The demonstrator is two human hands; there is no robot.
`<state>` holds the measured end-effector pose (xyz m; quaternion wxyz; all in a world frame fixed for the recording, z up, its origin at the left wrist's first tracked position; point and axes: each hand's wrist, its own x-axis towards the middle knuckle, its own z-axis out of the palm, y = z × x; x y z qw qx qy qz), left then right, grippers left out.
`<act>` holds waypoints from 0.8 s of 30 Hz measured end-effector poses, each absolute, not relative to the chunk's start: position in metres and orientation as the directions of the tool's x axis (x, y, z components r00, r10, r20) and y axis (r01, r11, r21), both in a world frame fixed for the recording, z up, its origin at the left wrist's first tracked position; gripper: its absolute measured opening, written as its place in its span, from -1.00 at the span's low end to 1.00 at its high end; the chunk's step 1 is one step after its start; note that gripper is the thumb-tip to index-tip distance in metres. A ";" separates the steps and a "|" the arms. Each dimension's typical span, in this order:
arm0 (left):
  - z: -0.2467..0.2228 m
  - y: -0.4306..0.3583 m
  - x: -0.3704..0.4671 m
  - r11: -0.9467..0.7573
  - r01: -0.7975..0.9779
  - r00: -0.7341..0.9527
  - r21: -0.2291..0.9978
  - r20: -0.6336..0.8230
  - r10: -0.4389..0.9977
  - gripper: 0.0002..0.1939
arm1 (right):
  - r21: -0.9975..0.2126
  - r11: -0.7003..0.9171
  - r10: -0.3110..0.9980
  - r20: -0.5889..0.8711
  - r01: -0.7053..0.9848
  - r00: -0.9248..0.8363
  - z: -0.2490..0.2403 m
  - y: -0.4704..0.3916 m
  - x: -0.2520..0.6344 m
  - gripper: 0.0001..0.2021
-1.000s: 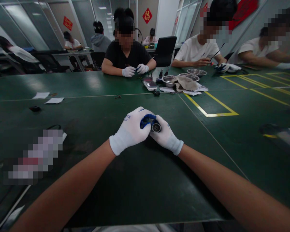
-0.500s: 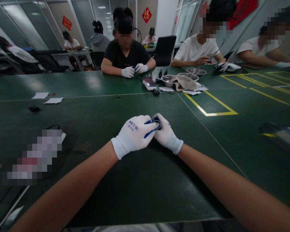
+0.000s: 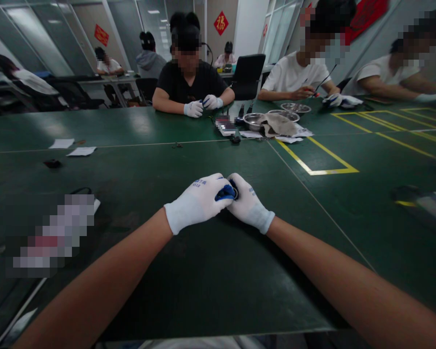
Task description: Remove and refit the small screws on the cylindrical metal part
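Over the green table [image 3: 218,291], my two gloved hands meet in the middle of the view. The gloves are white with blue palms. Between them is a small dark round part [image 3: 235,192] with a ring-like end, mostly covered by the fingers. My right hand [image 3: 247,199] is closed around it. My left hand [image 3: 205,196] has its thumb and fingers pinched at the end of the same part, touching the right hand's fingers. What exactly the part is cannot be made out.
A blurred-out pack [image 3: 63,228] with a cable lies at the left, near a small black object [image 3: 52,164] and white papers [image 3: 81,151]. Metal bowls [image 3: 253,121] and a cloth [image 3: 278,124] stand across the table. Yellow tape [image 3: 330,172] marks the right. Co-workers sit opposite.
My left hand has rolled and its fingers have drawn together at the end of the part, showing more blue palm. My right hand keeps its hold, turned slightly.
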<state>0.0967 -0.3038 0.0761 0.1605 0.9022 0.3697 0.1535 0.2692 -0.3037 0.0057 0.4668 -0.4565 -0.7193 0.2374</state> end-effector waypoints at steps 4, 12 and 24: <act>0.074 -0.302 0.094 -0.735 0.580 0.730 0.352 0.177 0.660 -0.78 | -0.779 0.444 0.893 0.427 0.442 -0.143 0.006 -0.303 0.271 -0.81; 0.069 -0.298 0.092 -0.721 0.559 0.738 0.410 0.152 0.658 -0.84 | -0.766 0.474 0.880 0.423 0.434 -0.215 0.009 -0.305 0.272 -0.80; 0.079 -0.301 0.092 -0.615 0.490 0.615 0.617 0.256 0.746 -0.88 | -0.823 0.393 0.919 0.363 0.410 -0.152 0.009 -0.303 0.274 -0.78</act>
